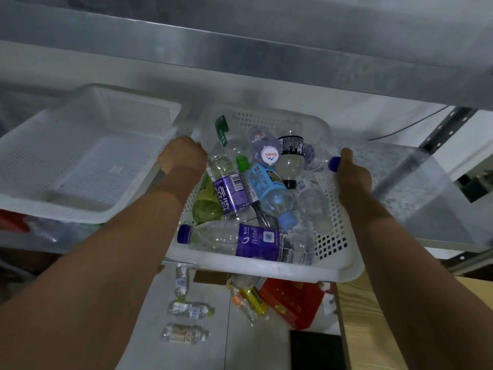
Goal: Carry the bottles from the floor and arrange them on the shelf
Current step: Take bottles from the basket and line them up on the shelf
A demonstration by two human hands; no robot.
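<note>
A white perforated basket (330, 244) full of several plastic bottles sits partly on the grey shelf (416, 180), its near end jutting past the shelf edge. A purple-labelled bottle (248, 241) lies across its front, and a light blue bottle (269, 193) lies in the middle. My left hand (182, 154) grips the basket's left rim. My right hand (352, 173) grips the right rim, next to a purple cap (334, 164). More bottles (186, 309) lie on the pale floor below.
An empty white perforated basket (88, 156) stands on the shelf to the left, touching the full one. An upper shelf board (266, 57) hangs close overhead. On the floor lie a red box (293, 300) and a dark object (314, 348); a wooden surface (373, 329) is at right.
</note>
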